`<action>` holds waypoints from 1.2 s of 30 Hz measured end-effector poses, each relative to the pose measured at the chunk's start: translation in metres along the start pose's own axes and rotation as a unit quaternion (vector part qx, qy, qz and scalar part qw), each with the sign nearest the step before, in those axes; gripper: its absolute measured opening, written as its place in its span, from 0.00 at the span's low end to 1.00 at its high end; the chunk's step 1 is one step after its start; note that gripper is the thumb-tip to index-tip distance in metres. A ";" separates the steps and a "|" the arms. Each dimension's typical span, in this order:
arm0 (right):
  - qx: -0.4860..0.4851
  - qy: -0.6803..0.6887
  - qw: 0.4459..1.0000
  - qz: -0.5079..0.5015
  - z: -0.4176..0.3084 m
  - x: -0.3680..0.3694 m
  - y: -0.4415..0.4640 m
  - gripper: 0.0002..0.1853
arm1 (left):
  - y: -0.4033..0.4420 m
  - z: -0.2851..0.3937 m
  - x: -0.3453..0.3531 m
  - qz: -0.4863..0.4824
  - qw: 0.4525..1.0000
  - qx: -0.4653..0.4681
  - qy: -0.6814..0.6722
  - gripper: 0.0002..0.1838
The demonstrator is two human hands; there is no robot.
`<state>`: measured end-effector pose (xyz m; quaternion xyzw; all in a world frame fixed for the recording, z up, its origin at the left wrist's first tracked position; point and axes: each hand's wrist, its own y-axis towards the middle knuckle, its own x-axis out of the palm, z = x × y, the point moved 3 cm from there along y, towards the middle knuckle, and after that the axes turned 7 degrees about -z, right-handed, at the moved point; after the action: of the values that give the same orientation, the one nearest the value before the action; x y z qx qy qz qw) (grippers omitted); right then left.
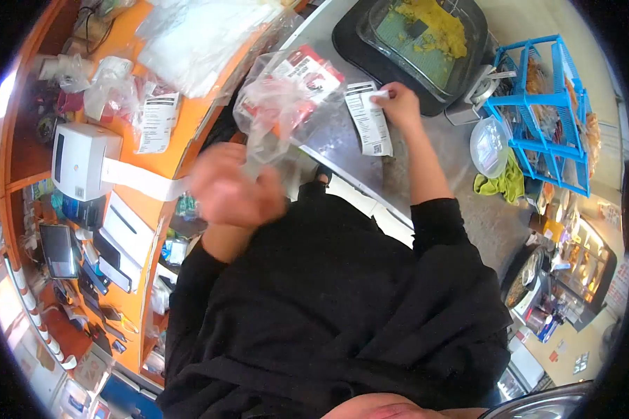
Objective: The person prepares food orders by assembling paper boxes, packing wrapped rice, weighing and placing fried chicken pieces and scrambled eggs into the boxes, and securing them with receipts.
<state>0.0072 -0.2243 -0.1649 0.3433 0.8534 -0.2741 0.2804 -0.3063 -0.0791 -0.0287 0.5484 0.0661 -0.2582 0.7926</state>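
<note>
White paper, printed in black: we log a receipt [367,122] lying over a grey metal tabletop [337,133], its top edge pinched between thumb and fingers of the right hand [400,106]. Hands well apart. Left of the receipt, we note a clear plastic bag [262,136] with a red-and-white packet [304,75] inside. Left hand [234,185] blurs near the bag's lower end; we cannot tell whether it grips anything. Farther left of the receipt, on an orange counter [182,136], we see a second printed slip [157,122] and a white printer [84,160] feeding out a paper strip [143,180]. Beyond the receipt we find a tray [479,42] of yellow food [440,24]; right of it, a blue rack [531,99] and a green cloth [507,183].
</note>
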 end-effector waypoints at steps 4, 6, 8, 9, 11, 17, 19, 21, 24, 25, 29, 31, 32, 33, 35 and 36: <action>-0.030 0.027 0.999 -0.014 0.000 -0.002 -0.010 0.15 | 0.015 0.037 0.096 -0.203 0.952 0.167 -0.155 0.20; -0.044 0.115 0.992 -0.043 -0.003 -0.014 -0.013 0.14 | 0.011 0.034 0.125 -0.206 0.967 0.097 -0.118 0.19; -0.100 0.194 0.969 -0.118 -0.013 -0.022 -0.012 0.11 | 0.010 0.028 0.134 -0.198 0.975 0.057 -0.084 0.19; -0.126 0.212 0.956 -0.157 -0.036 -0.034 -0.014 0.10 | 0.015 0.027 0.133 -0.188 0.978 0.052 -0.068 0.18; -0.160 0.204 0.943 -0.209 -0.069 -0.039 -0.013 0.09 | 0.018 0.025 0.131 -0.173 0.984 0.039 -0.030 0.18; -0.235 0.087 0.956 -0.153 -0.118 0.037 0.042 0.11 | 0.006 -0.048 0.165 -0.252 0.913 -0.188 0.259 0.28; -0.234 0.029 0.968 -0.091 -0.118 0.048 0.045 0.13 | -0.005 -0.060 0.166 -0.312 0.873 -0.195 0.320 0.35; -0.232 -0.003 0.972 -0.032 -0.115 0.053 0.041 0.17 | -0.011 -0.069 0.166 -0.339 0.853 -0.204 0.339 0.39; -0.187 -0.007 0.972 0.145 -0.109 0.056 0.035 0.20 | -0.017 -0.068 0.166 -0.344 0.856 -0.217 0.319 0.41; -0.177 -0.002 0.976 0.129 -0.105 0.061 0.035 0.18 | -0.018 -0.068 0.167 -0.349 0.854 -0.213 0.321 0.42; -0.215 0.055 0.966 0.130 -0.095 0.028 0.020 0.12 | -0.012 -0.063 0.163 -0.360 0.844 -0.235 0.320 0.40; -0.249 0.099 0.944 0.193 -0.093 -0.033 -0.018 0.08 | 0.004 -0.047 0.162 -0.314 0.857 -0.220 0.343 0.37; -0.260 0.079 0.924 0.270 -0.081 -0.066 -0.036 0.07 | 0.013 -0.036 0.164 -0.292 0.864 -0.214 0.350 0.35; -0.234 0.080 0.907 0.342 -0.056 -0.095 -0.047 0.07 | 0.024 -0.024 0.170 -0.246 0.899 -0.152 0.330 0.27; -0.115 0.073 0.883 0.449 0.004 -0.149 -0.060 0.11 | 0.037 -0.004 0.200 -0.263 0.944 -0.153 0.131 0.21; -0.063 -0.015 0.872 0.484 0.042 -0.168 -0.061 0.12 | 0.043 0.008 0.216 -0.270 0.951 -0.150 0.033 0.18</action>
<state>0.0758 -0.3623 -0.0656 0.6910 0.5914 -0.0547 0.4121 -0.1015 -0.1480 -0.0739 0.3930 0.2756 -0.4315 0.7639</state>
